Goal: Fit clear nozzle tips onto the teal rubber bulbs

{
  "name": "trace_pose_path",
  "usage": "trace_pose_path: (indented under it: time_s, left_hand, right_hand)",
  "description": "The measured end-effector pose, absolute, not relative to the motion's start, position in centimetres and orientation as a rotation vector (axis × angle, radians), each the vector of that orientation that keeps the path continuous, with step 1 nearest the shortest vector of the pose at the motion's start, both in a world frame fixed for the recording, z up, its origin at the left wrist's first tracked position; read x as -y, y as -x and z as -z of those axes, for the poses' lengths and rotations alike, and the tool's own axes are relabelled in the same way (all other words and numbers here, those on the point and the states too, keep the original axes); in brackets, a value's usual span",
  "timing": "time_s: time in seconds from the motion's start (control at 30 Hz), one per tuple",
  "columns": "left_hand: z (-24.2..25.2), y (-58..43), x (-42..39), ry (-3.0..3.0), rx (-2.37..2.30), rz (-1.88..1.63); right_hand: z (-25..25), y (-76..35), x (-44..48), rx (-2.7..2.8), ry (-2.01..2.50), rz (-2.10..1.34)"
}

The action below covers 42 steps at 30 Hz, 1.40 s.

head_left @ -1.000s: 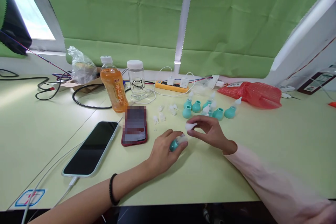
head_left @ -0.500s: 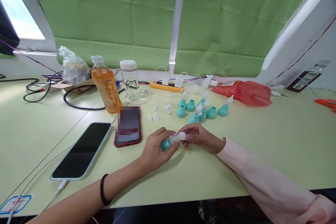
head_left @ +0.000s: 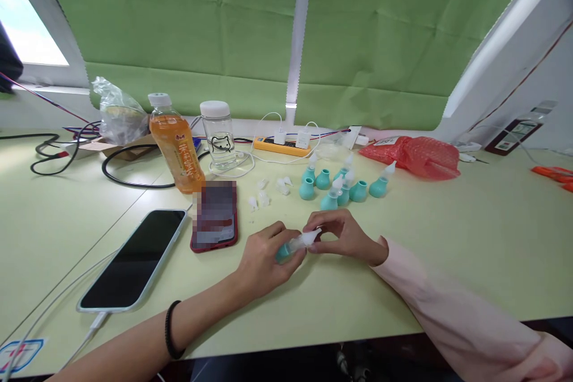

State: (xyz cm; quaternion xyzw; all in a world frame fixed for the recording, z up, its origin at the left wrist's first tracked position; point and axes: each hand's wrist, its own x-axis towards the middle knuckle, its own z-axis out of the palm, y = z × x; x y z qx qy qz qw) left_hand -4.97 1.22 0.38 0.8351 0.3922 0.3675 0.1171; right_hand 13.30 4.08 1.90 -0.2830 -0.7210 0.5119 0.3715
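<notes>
Near the front middle of the table, my left hand [head_left: 268,256] is closed round a nasal aspirator [head_left: 295,243], which has a teal bulb, a clear middle tube and a white pointed tip. Most of the bulb is hidden in my palm. My right hand [head_left: 342,236] curls its thumb and index finger about the white tip [head_left: 311,237], which points right and slightly up. Just beyond my hands stand several teal bulbs [head_left: 358,191], some with clear tubes and pointed tips on them. Small clear and white plastic pieces [head_left: 264,198] lie to their left.
To the left are a red-cased phone [head_left: 215,215], a larger phone [head_left: 134,259] on a white cable, an orange drink bottle [head_left: 178,146] and a clear cup [head_left: 220,143]. Behind the bulbs lie a power strip [head_left: 286,148] and a red bubble-wrap bag [head_left: 416,158].
The white tip has turned so its tapered point shows between my right fingers. My right thumb and index finger have spread a little. The view has shifted slightly.
</notes>
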Motion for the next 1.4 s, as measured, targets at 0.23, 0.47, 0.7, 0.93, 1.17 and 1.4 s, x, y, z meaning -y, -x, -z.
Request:
trace_pose_path:
  time_s: [0.23, 0.47, 0.7, 0.93, 1.17, 1.4]
  left_hand:
    - [0.0, 5.2, -1.6, -2.566, -1.158, -0.868]
    - [0.0, 5.1, -1.7, -2.827, -0.986, -0.847]
    - [0.2, 4.7, -1.6, -2.923, -0.951, -0.857]
    - [0.1, 5.1, -1.9, -2.746, -0.958, -0.956]
    - [-0.7, 5.0, -1.7, -2.453, -0.968, -1.063]
    - [-0.2, 4.9, -1.6, -2.391, -0.990, -1.061]
  right_hand:
    - [-1.7, -13.6, -4.4, 1.995, 0.844, -1.084]
    - [-1.5, -13.8, -4.7, 1.918, 0.956, -1.491]
    - [-1.6, -13.6, -4.8, 1.864, 1.016, -1.602]
    - [-2.1, -13.3, -4.3, 1.820, 1.019, -1.516]
    - [-3.9, -14.4, -4.3, 1.739, 0.891, -1.136]
    - [-7.7, -20.1, -6.2, 1.683, 0.969, -0.403]
